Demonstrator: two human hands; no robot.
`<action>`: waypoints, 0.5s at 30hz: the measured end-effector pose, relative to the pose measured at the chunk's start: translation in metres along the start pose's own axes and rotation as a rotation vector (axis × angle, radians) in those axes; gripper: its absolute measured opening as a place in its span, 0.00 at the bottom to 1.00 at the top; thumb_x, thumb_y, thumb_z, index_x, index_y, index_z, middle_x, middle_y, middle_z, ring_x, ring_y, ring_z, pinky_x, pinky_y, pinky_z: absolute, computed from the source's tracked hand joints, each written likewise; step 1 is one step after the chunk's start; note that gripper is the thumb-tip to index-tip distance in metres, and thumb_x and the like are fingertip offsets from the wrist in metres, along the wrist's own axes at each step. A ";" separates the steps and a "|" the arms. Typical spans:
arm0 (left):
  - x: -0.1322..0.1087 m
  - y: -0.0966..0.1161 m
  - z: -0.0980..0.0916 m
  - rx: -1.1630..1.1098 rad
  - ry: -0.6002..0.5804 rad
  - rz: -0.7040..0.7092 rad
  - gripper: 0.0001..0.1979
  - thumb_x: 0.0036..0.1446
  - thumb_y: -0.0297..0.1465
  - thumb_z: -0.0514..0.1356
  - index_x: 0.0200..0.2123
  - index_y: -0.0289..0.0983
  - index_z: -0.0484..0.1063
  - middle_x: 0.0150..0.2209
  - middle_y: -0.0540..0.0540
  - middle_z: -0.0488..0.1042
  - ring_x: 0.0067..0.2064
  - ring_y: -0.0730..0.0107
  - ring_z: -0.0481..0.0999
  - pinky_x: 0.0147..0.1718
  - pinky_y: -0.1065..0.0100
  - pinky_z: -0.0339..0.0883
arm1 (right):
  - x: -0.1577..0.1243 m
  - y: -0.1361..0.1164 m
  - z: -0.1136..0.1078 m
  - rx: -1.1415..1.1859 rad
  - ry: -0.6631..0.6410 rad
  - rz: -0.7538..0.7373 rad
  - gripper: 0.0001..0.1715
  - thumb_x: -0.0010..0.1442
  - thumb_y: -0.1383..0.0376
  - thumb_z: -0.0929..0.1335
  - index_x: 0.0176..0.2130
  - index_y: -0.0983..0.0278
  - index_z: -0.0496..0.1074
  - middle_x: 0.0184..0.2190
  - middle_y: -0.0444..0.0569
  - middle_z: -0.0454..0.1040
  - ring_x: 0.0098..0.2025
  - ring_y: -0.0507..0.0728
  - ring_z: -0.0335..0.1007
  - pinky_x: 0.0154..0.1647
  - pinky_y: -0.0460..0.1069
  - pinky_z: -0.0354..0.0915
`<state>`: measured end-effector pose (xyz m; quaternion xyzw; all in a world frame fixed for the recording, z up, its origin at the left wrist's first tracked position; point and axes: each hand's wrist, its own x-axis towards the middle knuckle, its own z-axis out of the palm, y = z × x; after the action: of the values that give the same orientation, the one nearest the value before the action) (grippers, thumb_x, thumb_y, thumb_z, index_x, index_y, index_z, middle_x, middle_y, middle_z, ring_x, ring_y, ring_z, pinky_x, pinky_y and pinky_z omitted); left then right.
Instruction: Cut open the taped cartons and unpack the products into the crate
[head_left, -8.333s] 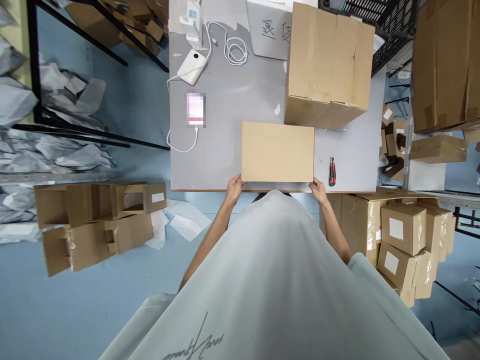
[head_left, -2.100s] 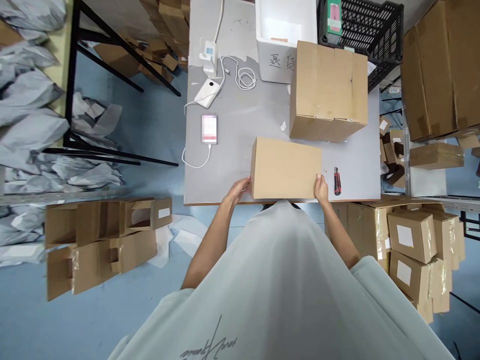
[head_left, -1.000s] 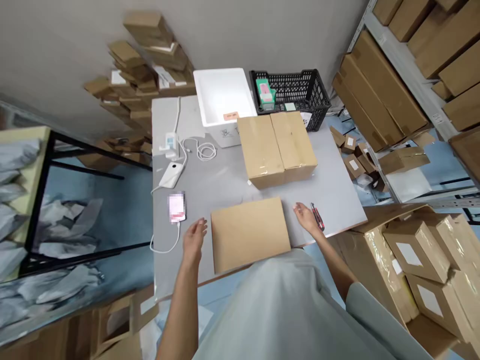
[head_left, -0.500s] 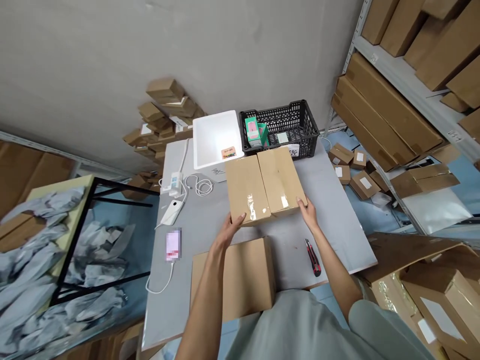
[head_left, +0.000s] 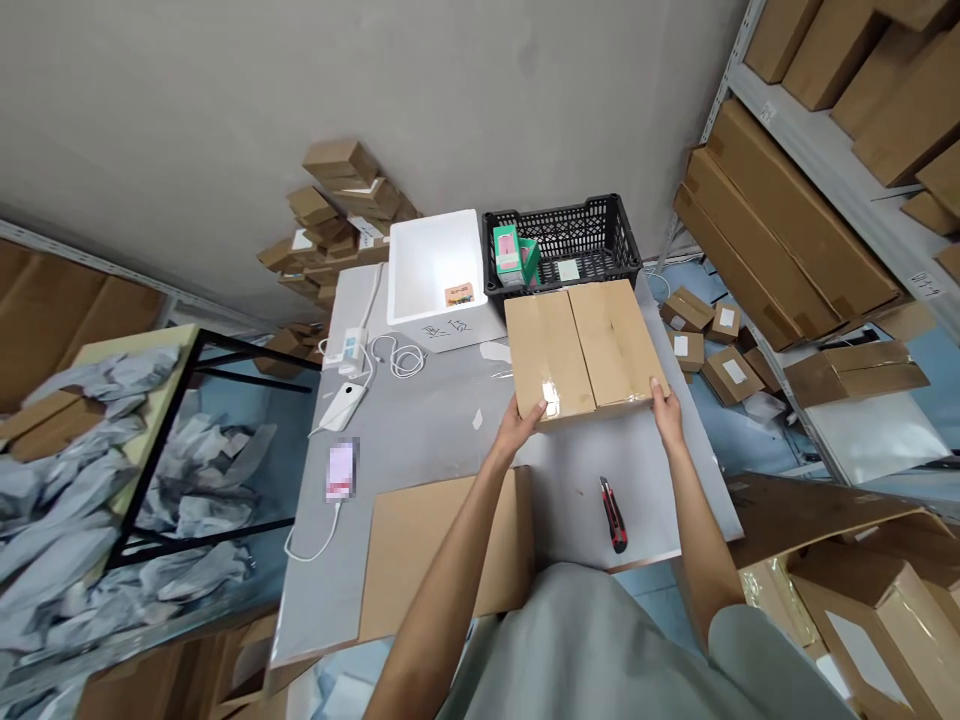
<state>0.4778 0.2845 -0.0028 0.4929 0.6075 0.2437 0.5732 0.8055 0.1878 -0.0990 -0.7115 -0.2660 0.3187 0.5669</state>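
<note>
A brown cardboard box [head_left: 583,350] with its two top flaps meeting in a seam is gripped at its near corners. My left hand [head_left: 519,426] grasps the near left corner, thumb on top beside shiny clear tape. At the near right corner my right hand [head_left: 666,412] has its thumb on the edge. The box lies just in front of a black plastic crate [head_left: 562,240]; I cannot tell whether its underside touches the table. Closer to my body, a second cardboard box [head_left: 427,540] rests on the grey table [head_left: 442,430]. A red and black utility knife [head_left: 613,515] lies right of it.
Green-and-pink small boxes [head_left: 508,255] sit in the crate. Beside it stands a white foam box [head_left: 435,265]. A phone [head_left: 340,471], a white device [head_left: 343,408] and cables lie on the table's left. Shelving with cartons [head_left: 787,220] rises at right; grey bags [head_left: 67,500] fill the left.
Both hands have shifted the held box to the right, away from the white foam box. White scraps on the table behind it now show. The view has also moved slightly.
</note>
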 end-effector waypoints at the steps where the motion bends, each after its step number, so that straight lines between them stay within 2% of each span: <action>1: 0.003 0.005 0.004 0.011 0.011 0.013 0.47 0.64 0.54 0.76 0.77 0.38 0.67 0.74 0.27 0.75 0.69 0.35 0.81 0.53 0.48 0.87 | 0.008 -0.003 0.002 -0.015 0.020 0.005 0.50 0.70 0.28 0.66 0.64 0.66 0.80 0.58 0.64 0.87 0.66 0.71 0.82 0.67 0.62 0.78; 3: 0.007 0.012 0.009 0.036 0.031 0.033 0.44 0.66 0.54 0.75 0.75 0.37 0.69 0.72 0.27 0.77 0.67 0.35 0.82 0.56 0.46 0.86 | 0.017 -0.007 0.007 -0.047 0.057 0.025 0.53 0.70 0.27 0.64 0.64 0.68 0.78 0.60 0.68 0.86 0.68 0.73 0.80 0.70 0.64 0.75; 5: 0.003 0.013 0.011 0.045 0.065 0.062 0.43 0.66 0.53 0.74 0.75 0.37 0.70 0.72 0.27 0.77 0.70 0.35 0.80 0.65 0.42 0.81 | 0.012 -0.008 0.011 -0.076 0.071 0.026 0.57 0.70 0.25 0.61 0.67 0.69 0.75 0.64 0.71 0.82 0.72 0.74 0.77 0.74 0.66 0.71; 8: -0.020 -0.004 0.001 0.116 0.181 0.161 0.45 0.67 0.52 0.73 0.78 0.37 0.67 0.79 0.28 0.69 0.80 0.33 0.68 0.79 0.40 0.63 | -0.026 0.008 0.016 -0.117 0.044 0.026 0.63 0.69 0.24 0.59 0.74 0.70 0.68 0.74 0.75 0.73 0.78 0.74 0.70 0.77 0.67 0.68; 10: -0.047 -0.027 -0.018 0.198 0.271 0.263 0.45 0.69 0.53 0.70 0.80 0.37 0.66 0.82 0.28 0.64 0.84 0.35 0.62 0.83 0.42 0.54 | -0.070 0.029 0.019 -0.197 -0.005 0.071 0.65 0.66 0.25 0.62 0.76 0.72 0.64 0.78 0.77 0.66 0.79 0.76 0.69 0.77 0.67 0.68; 11: -0.062 -0.042 -0.032 0.237 0.311 0.308 0.44 0.71 0.54 0.67 0.80 0.37 0.66 0.82 0.28 0.63 0.84 0.36 0.60 0.84 0.43 0.51 | -0.096 0.040 0.020 -0.252 -0.037 0.111 0.64 0.65 0.27 0.66 0.75 0.73 0.66 0.77 0.79 0.67 0.77 0.78 0.70 0.77 0.68 0.68; 13: -0.096 -0.074 -0.066 0.308 0.393 0.355 0.41 0.73 0.54 0.63 0.78 0.37 0.68 0.82 0.28 0.64 0.85 0.38 0.59 0.85 0.44 0.48 | -0.150 0.062 0.021 -0.419 -0.121 0.207 0.55 0.61 0.33 0.72 0.68 0.70 0.72 0.70 0.78 0.75 0.73 0.80 0.74 0.77 0.69 0.69; 15: -0.127 -0.107 -0.108 0.373 0.483 0.326 0.40 0.73 0.55 0.62 0.77 0.37 0.69 0.82 0.28 0.63 0.86 0.37 0.56 0.86 0.42 0.45 | -0.199 0.077 0.020 -0.506 -0.159 0.276 0.42 0.55 0.41 0.78 0.59 0.64 0.77 0.62 0.73 0.80 0.71 0.82 0.75 0.75 0.70 0.71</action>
<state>0.3242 0.1597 -0.0124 0.6079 0.6729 0.3266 0.2665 0.6609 0.0364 -0.1471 -0.8324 -0.2813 0.3709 0.3006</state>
